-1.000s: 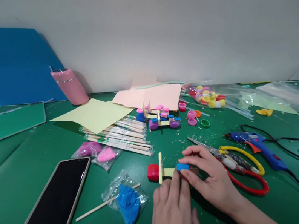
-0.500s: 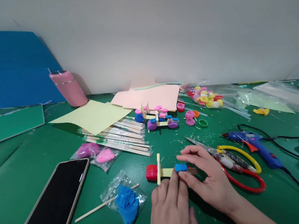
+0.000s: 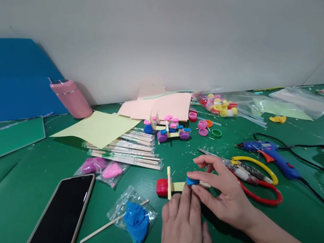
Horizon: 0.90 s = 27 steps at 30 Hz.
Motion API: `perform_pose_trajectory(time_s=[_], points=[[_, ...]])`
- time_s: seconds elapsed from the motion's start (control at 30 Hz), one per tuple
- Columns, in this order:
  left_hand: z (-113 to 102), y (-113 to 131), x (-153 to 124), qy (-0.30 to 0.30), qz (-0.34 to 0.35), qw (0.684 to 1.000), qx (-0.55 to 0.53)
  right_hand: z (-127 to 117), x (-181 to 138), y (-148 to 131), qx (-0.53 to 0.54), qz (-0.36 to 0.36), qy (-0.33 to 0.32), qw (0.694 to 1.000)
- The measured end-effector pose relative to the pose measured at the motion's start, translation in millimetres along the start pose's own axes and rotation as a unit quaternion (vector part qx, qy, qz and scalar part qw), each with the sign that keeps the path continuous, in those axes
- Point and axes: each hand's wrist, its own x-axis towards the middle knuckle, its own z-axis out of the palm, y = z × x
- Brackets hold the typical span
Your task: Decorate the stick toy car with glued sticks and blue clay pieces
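A small craft piece lies on the green table in front of me: a flat wooden stick with a cross stick, a red bottle cap at its left end and a blue bottle cap at its right. My right hand pinches the blue cap between thumb and fingers. My left hand lies flat, fingertips pressing on the stick just left of the blue cap.
Red and yellow scissors and a blue glue gun lie right of my hands. A tablet, bagged blue clay, a bundle of sticks, a finished cap car, a bag of caps and a pink tumbler surround them.
My hands stay on the craft piece; the right fingers have closed a little more over the blue cap. The view has shifted slightly, sliding everything a bit to the left.
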Motion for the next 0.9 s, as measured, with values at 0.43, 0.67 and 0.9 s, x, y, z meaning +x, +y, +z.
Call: perform_pose_trajectory(time_s=[0.43,0.67,0.9], points=[[-3.5,1.1,-0.4,-0.013,0.014,1.0,0.024,-5.2,-1.2,-2.0,-0.038,-0.042,0.012,0.998],[-2.4,0.2,-0.2,-0.01,0.011,1.0,0.018,-6.5,-2.4,-2.0,-0.041,-0.047,0.011,0.998],[-2.2,0.5,1.2,-0.01,0.012,1.0,0.027,-7.1,-1.8,-2.4,-0.047,-0.04,0.011,0.998]])
